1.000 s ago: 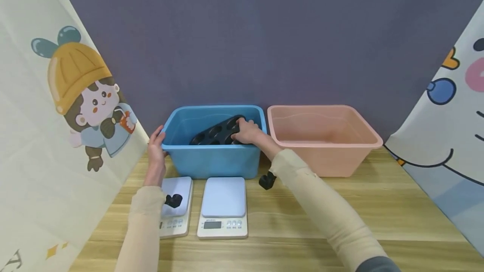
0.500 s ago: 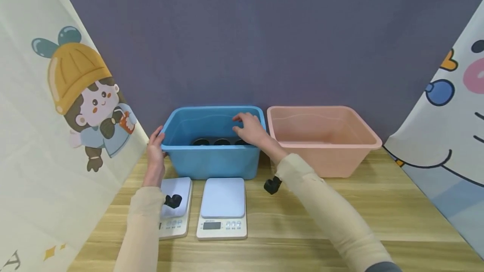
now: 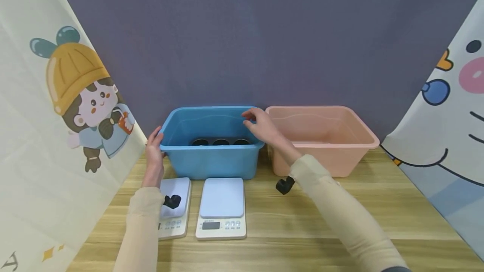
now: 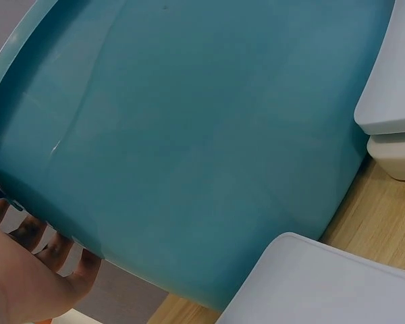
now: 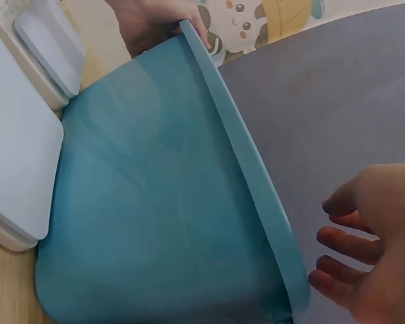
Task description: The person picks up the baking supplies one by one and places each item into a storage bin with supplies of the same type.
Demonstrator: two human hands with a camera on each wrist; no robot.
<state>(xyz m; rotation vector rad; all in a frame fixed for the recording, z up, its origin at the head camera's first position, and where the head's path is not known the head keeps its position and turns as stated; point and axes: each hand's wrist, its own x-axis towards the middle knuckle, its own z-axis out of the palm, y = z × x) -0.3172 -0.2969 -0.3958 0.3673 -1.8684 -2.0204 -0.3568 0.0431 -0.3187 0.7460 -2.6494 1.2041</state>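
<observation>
At the left end of the blue plastic bin (image 3: 211,163), my left hand (image 3: 153,156) holds the rim, its fingers along the corner. The left wrist view shows those fingers (image 4: 84,270) against the outside of the bin wall. Low inside the bin lies a black muffin pan (image 3: 221,142); only a row of its round cups shows above the front rim. My right hand (image 3: 264,128) is over the bin's right end with loosely bent fingers and nothing between them. In the right wrist view its fingertips (image 5: 320,279) are close to the bin's rim.
A pink plastic bin (image 3: 321,156) stands right beside the blue one. Two white kitchen scales (image 3: 222,198) lie in front of the blue bin, the left one partly behind my left arm. A dark curtain (image 3: 242,45) hangs behind, with printed cloth on both sides.
My right hand has let go of the muffin pan, which has dropped from tilted to lower in the blue bin. The hand has risen and moved right. My left hand has stayed at the rim.
</observation>
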